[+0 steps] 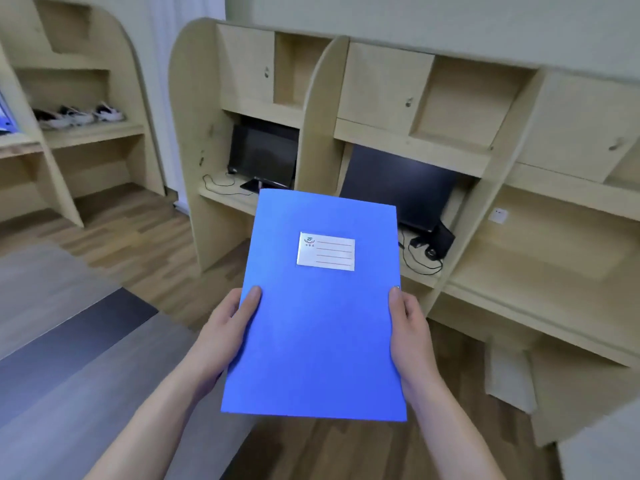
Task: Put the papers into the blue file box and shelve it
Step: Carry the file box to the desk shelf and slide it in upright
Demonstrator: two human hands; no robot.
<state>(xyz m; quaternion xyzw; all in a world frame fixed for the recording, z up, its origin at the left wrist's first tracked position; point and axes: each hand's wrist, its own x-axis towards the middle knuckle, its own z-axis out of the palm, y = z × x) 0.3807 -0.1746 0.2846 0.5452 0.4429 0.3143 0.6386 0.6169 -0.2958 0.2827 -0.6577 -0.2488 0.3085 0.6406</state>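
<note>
I hold the blue file box (318,317) flat in front of me, closed, its white label (326,251) facing up. My left hand (225,327) grips its left edge with the thumb on top. My right hand (410,337) grips its right edge the same way. No papers are visible; the box's inside is hidden. Beyond the box stands a row of pale wooden desk units with open shelves (464,102) and closed cabinet doors above the desktops.
Two dark monitors (263,155) (398,185) with cables sit on the desks ahead. The right desk (540,268) has a wall socket behind it. Shoes (79,116) lie on a shelf at the left. Wood floor and a grey mat (69,358) lie below.
</note>
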